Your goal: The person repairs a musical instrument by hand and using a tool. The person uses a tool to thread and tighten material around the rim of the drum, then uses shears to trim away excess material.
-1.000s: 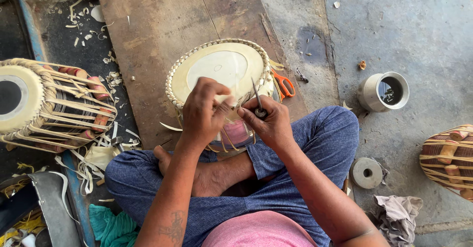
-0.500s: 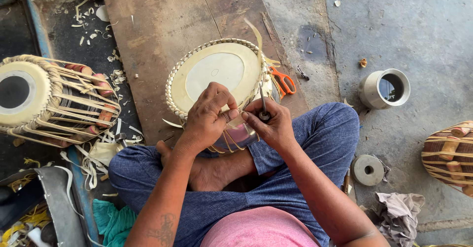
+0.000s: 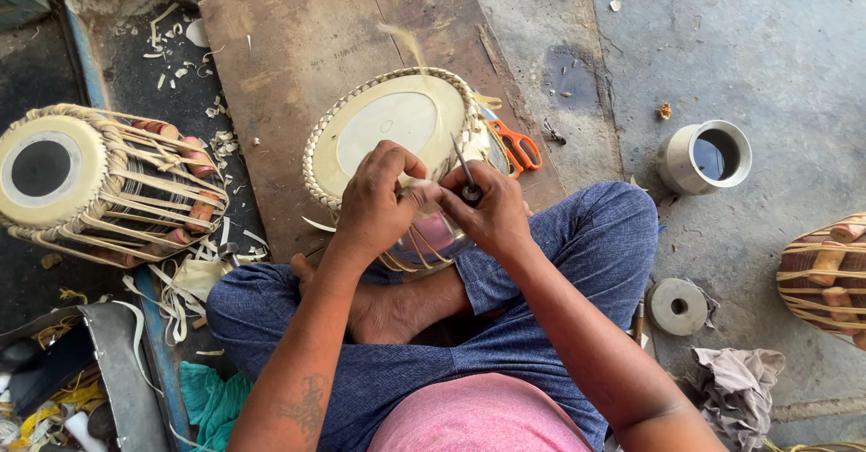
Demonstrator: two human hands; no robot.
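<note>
Both sets of fingers were closed: my left hand (image 3: 379,204) pinched a pale strap, my right hand (image 3: 492,208) gripped a metal spike (image 3: 464,170) at the drum (image 3: 397,127) rim between my knees. I judged one slip could pierce the drumhead.

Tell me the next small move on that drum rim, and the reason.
Probably push the metal spike in the right hand under the braided rim: its tip sits at the edge, where the left hand pinches a pale strap.

Three drums (image 3: 397,127) (one finished), one scissors (image 3: 516,145).
</note>
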